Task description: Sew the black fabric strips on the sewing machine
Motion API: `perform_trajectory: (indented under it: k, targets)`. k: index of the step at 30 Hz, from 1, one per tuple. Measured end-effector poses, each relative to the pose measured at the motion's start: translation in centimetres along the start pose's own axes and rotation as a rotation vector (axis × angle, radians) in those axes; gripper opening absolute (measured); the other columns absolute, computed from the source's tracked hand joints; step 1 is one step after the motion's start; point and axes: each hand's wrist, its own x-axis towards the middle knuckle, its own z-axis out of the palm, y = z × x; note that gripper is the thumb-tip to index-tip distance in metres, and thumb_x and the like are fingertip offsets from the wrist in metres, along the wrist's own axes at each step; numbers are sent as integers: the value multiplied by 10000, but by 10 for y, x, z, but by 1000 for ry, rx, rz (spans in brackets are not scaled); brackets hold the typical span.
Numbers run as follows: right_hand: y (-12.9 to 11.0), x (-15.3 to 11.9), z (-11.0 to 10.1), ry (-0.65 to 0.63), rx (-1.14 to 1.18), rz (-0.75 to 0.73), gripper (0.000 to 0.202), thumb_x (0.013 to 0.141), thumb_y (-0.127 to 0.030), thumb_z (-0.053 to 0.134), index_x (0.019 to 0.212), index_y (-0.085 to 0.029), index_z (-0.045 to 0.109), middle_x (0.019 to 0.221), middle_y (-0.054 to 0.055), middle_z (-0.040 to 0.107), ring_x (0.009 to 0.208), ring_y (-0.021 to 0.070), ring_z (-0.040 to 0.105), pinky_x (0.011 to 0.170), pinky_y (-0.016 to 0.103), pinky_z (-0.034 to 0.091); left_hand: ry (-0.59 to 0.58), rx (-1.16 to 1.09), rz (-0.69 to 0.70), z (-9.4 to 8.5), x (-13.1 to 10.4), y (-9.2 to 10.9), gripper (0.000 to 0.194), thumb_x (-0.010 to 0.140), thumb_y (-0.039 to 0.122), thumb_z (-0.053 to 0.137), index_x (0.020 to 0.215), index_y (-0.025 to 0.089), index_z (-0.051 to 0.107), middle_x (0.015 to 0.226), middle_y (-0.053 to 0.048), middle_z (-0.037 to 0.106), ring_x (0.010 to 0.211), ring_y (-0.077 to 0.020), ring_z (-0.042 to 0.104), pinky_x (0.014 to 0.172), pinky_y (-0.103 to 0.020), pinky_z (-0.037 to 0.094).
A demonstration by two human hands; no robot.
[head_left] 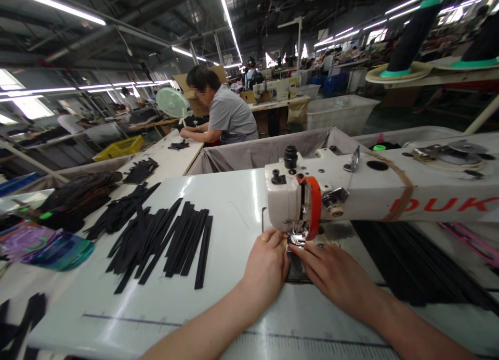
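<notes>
A white sewing machine with an orange guard stands over the pale table. My left hand is at the left of its presser foot, fingers curled together on something dark and mostly hidden. My right hand lies just right of the foot, its fingers pressed together, their tips by the needle area. A dark piece shows between the hands. To the left lie short black strips in rows. Long black strips lie under the machine arm at the right.
More black strips and a purple and teal bag are at the left. A person in a grey shirt works at a table ahead, near a green fan. Thread cones stand at the upper right.
</notes>
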Motion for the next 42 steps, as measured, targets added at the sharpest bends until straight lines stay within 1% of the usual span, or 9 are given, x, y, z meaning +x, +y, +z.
perform_trajectory:
  k: [6,11,17,21,24,27,30,35,42]
  targets:
    - [2,-4,1,-21,-7,-21,301,926,-105,433,1172,-115,605,928,116,675,784,226,648,698,361,525,7,-13,26,-3,-2,-3,213,868,76,457,940,155,642,993,-100,658,992,-251,577,942,-430,495]
    - [6,-8,5,16,-31,-55,331,923,-103,415,1187,-107,616,988,140,682,827,242,651,724,393,544,53,-58,-94,-8,29,-42,234,841,60,498,944,189,664,1018,-73,679,999,-241,602,1003,-493,440]
    - [7,-8,6,8,-62,-65,349,882,-73,447,1185,-116,614,1029,137,685,850,246,656,712,385,555,-152,-117,110,-30,73,-73,207,808,101,596,935,228,698,1046,-37,713,1097,-254,595,1020,-436,433]
    - [4,-7,-1,63,-35,-69,340,872,-68,461,1167,-142,611,995,108,690,862,233,660,731,369,558,-124,-42,-219,-70,73,-63,132,772,77,620,820,190,668,904,-67,722,994,-265,639,957,-415,463]
    - [-2,-5,-9,124,27,-84,275,898,-113,482,1133,-170,613,1042,100,685,932,217,655,791,345,555,-149,-133,-398,-85,52,-43,113,764,89,628,848,165,624,742,-49,692,713,-216,661,723,-347,536]
    - [-10,-4,-16,144,54,-143,269,905,-142,488,1145,-189,599,1150,116,654,971,213,647,766,318,561,-328,-762,-648,-66,24,-21,253,763,118,646,997,152,559,608,30,616,502,-142,600,529,-261,521]
    - [-16,-5,-18,99,29,-278,313,869,-74,469,1134,-164,611,1089,104,678,920,217,655,746,317,565,-250,-946,-768,-28,3,-4,287,774,81,604,1034,153,507,574,77,552,438,-102,536,466,-214,471]
    - [-18,-9,-15,99,37,-276,337,851,-22,408,1069,-127,642,1017,101,699,920,226,657,775,332,570,3,-471,-513,-4,-11,4,227,773,81,661,973,180,617,802,-3,643,711,-159,611,684,-299,515]
    - [-12,-8,-11,87,116,-209,355,909,-37,399,1132,-165,644,1131,81,683,1067,198,633,896,320,551,34,-192,-107,-10,-15,-2,122,869,113,624,927,201,686,1137,-46,689,1067,-240,591,953,-424,487]
